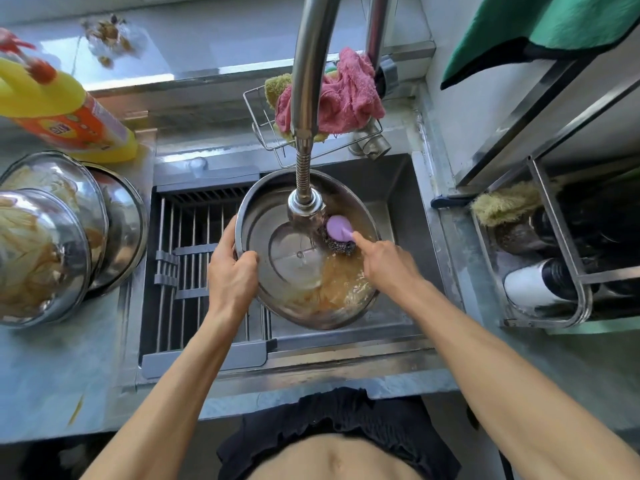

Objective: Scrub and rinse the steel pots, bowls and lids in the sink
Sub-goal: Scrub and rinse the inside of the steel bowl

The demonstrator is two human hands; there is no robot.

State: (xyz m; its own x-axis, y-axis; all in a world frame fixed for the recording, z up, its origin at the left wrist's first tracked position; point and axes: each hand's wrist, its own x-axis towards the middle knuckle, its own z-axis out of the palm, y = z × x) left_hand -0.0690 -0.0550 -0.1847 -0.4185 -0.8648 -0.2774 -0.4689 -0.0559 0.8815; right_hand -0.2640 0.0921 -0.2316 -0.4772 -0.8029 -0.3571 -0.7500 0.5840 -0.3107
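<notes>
The left hand (pixel 232 271) gripped the rim of a steel bowl (pixel 277 209) in the sink (pixel 401 188), while the right hand (pixel 384 261), fingers curled around the purple-handled scrubber (pixel 341 233), worked just beyond its fingertips under the tap (pixel 304 199). The job looked barely begun: brown residue lay in the bowl just below the right hand, and a stack of dirty bowls (pixel 52 237) waited well left of the left hand. The yellow bottle (pixel 62 109) beyond them carried a label too blurred to read
</notes>
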